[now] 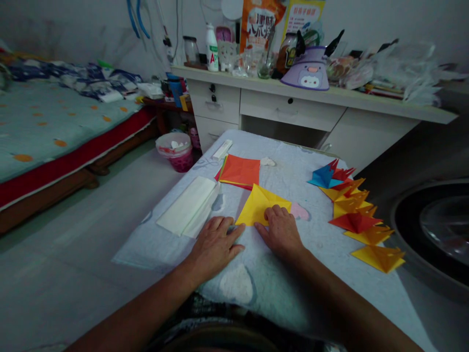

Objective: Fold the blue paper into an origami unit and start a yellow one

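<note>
A yellow paper sheet (256,207) with creases and a folded lower edge lies on the cloth-covered table (234,286). At its lower left corner my left hand (217,244) rests with fingers apart, the fingertips touching the paper. My right hand (280,227) lies on the paper's right part, thumb and fingers spread over its lower edge. Just behind is a stack of square sheets (240,171), orange on top. White folded paper (188,205) lies to the left. Along the right side stands a row of folded paper figures, with a blue one (324,175), a red one (356,222) and several yellow ones (381,257).
Near the table's far left edge lies a small white box (222,150). A white drawer desk (293,108) with a purple hat (309,71) and bottles stands behind. Left are a pink bin (178,154) and a bed (66,117); a dark wheel-like object (439,227) is at right.
</note>
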A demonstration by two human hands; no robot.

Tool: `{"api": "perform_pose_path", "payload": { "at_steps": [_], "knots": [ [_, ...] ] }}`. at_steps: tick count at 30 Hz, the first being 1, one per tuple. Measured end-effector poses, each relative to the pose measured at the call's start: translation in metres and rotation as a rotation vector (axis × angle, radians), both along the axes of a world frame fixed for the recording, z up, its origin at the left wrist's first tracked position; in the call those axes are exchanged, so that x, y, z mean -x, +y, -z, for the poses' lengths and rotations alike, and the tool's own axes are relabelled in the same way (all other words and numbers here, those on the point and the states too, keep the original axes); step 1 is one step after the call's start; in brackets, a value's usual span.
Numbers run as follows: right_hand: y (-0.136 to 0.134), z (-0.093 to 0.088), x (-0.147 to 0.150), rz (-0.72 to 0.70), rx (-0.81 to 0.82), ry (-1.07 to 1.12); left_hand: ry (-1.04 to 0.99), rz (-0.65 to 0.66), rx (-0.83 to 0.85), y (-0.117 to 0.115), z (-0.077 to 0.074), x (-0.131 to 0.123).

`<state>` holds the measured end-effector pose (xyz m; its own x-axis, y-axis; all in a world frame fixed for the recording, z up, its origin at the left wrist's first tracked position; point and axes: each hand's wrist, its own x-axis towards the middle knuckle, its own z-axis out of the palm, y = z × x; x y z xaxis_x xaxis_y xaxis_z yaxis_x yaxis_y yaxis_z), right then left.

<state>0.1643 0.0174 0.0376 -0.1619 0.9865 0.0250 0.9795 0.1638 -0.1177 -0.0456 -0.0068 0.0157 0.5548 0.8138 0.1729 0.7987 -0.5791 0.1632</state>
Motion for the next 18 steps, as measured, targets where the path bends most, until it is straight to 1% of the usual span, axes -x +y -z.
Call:
{"api": "perform_pose_path", "payload": {
  "at_steps": [8,14,18],
  "knots": [
    [-0.005,0.013,0.0,0.029,-0.101,0.009,0.027,-0.047,0.016,-0.004,-0.003,0.004],
    [-0.006,0.01,0.002,0.042,-0.083,0.007,0.042,-0.094,0.007,-0.006,-0.002,0.006],
    [-0.005,0.009,0.002,0.049,-0.082,-0.002,-0.023,-0.134,-0.019,-0.009,0.001,0.005]
  ]
}}
